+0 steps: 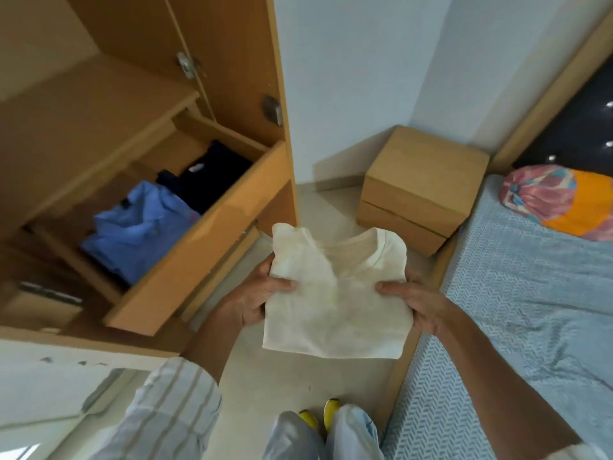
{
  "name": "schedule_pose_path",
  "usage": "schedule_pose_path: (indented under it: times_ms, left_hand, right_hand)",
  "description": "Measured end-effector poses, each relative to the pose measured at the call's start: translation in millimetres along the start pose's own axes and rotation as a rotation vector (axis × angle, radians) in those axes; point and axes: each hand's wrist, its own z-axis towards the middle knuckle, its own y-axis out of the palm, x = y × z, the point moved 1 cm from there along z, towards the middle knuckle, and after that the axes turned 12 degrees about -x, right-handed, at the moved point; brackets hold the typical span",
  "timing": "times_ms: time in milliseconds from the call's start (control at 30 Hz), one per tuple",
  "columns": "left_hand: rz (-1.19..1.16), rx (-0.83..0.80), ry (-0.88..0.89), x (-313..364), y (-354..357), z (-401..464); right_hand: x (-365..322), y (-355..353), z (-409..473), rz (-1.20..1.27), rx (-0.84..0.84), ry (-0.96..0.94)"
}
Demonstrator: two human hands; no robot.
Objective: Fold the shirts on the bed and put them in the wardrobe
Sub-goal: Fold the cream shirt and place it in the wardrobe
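Left hand (262, 298): thumb pinched shirt (335, 293) edge.
Right hand (414, 303): thumb pinched opposite edge.
Drawer (199, 234): beyond left fingers.

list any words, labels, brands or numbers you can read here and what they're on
None can be read.
Dark shirt in the drawer: a white neck tag, too small and blurred to read.
Blue shirt: a dark neck tag, unreadable.
Cream shirt, held by both hands: no print visible.
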Motion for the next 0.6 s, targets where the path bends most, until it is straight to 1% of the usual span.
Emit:
schedule_pose_path:
  times_ms: [133,200,267,433,600]
  left_hand:
    - [0.013,0.084,0.012,51.6,16.8,-28.4]
    - [0.024,0.134,0.039,69.4,19.8,-36.6]
    - [0.043,0.151,0.064,82.9,16.2,-38.8]
    - [0.015,0.257,0.113,111.2,-20.5,-30.2]
    - [0.058,0.323,0.134,140.1,-80.2,-7.6]
  right_hand:
    - [-57.0,26.1,-13.9,-0.039,-0.037,-0.010]
    - [-78.9,35.7,-10.9,-0.083,-0.072,-0.002]
    - [-96.3,42.9,-1.9,-0.136,-0.098,0.007]
    - [-144.2,64.1,46.3,-0.286,-0.150,0.002]
    - [-193.0,95.0,123.3,-0.585,-0.258,-0.002]
